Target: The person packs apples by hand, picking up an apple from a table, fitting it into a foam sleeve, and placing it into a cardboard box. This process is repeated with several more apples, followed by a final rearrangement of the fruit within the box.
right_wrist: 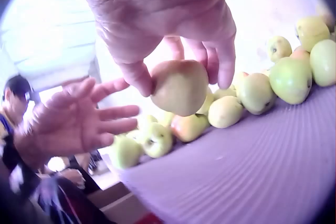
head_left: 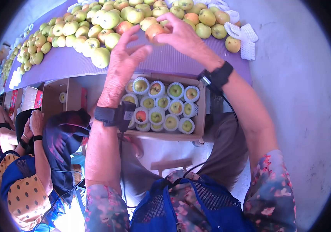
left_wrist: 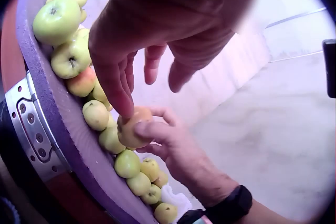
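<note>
Purple tabletop, heaped apples behind, right fingers pinching reddish apple, left fingers spread, carton below (netted apples inside)

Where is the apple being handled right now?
In the head view, the reddish apple is near the top centre, held in the right hand over the ridged purple surface, with the left hand just to its left.
</note>
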Demonstrator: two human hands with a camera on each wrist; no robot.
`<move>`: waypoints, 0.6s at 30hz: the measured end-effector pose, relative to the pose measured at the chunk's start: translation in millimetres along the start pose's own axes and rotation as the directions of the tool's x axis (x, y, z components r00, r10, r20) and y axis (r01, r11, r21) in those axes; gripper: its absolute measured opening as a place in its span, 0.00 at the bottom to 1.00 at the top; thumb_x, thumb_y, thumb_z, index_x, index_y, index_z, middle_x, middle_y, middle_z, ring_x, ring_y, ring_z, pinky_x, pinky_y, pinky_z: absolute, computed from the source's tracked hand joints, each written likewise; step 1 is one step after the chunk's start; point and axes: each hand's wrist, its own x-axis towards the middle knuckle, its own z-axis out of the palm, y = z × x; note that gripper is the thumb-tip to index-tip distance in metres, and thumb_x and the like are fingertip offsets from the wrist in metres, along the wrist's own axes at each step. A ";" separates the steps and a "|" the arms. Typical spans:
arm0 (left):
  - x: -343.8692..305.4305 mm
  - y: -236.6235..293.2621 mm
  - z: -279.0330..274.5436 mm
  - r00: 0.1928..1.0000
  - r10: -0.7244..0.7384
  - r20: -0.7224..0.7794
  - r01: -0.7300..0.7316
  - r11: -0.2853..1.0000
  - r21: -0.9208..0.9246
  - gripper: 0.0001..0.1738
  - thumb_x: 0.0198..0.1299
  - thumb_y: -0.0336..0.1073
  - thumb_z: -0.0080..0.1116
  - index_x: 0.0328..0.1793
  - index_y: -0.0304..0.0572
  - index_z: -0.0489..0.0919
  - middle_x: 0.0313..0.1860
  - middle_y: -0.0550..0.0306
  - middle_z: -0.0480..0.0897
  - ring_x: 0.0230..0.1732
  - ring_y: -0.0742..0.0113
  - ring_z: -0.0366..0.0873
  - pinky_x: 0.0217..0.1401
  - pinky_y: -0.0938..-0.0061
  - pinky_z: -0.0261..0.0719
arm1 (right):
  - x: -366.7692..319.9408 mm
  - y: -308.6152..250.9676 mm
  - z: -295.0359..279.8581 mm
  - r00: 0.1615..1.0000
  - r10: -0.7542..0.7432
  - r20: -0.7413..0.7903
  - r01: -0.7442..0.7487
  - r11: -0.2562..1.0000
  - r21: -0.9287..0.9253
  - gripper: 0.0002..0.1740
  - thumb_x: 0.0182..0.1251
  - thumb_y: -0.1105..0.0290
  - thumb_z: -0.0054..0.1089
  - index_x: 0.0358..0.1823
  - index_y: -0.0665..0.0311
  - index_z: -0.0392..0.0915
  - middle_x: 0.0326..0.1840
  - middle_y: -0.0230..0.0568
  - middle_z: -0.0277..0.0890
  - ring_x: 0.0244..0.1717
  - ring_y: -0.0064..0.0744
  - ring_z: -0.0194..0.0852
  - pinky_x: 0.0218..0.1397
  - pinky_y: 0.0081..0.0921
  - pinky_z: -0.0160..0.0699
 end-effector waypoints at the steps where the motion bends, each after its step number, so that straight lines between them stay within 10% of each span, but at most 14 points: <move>1: -1.5 -1.6 5.1 0.998 0.046 0.030 -0.047 0.998 0.029 0.41 0.53 0.37 0.73 0.74 0.43 0.67 0.63 0.46 0.73 0.55 0.60 0.78 0.53 0.68 0.81 | -9.7 -1.4 0.9 0.999 0.044 0.017 -0.046 0.986 0.163 0.32 0.53 0.60 0.70 0.58 0.66 0.72 0.40 0.50 0.81 0.43 0.43 0.82 0.47 0.35 0.82; 3: -4.0 -7.7 18.3 0.985 0.142 0.095 -0.149 0.986 0.073 0.44 0.50 0.36 0.75 0.74 0.44 0.67 0.62 0.46 0.75 0.59 0.59 0.77 0.56 0.65 0.80 | -26.2 -1.5 -0.5 0.991 0.119 0.063 -0.135 0.877 0.461 0.35 0.53 0.57 0.72 0.58 0.70 0.72 0.39 0.49 0.82 0.39 0.38 0.84 0.42 0.31 0.84; 10: -10.0 -10.6 39.2 0.963 0.225 0.148 -0.268 0.848 0.456 0.41 0.42 0.32 0.76 0.67 0.44 0.72 0.54 0.44 0.77 0.55 0.48 0.78 0.58 0.61 0.79 | -74.9 5.0 29.9 0.965 0.261 -0.010 -0.207 0.787 0.581 0.32 0.58 0.58 0.71 0.54 0.72 0.69 0.39 0.48 0.79 0.39 0.32 0.82 0.38 0.26 0.83; 18: -10.5 -3.6 47.0 0.962 -0.235 0.137 0.238 0.971 -0.012 0.33 0.55 0.42 0.70 0.63 0.34 0.71 0.48 0.50 0.81 0.40 0.66 0.84 0.32 0.77 0.84 | -95.1 9.2 1.4 0.983 0.177 -0.051 -0.133 0.874 0.467 0.29 0.68 0.51 0.59 0.55 0.71 0.69 0.41 0.56 0.80 0.43 0.46 0.81 0.48 0.38 0.80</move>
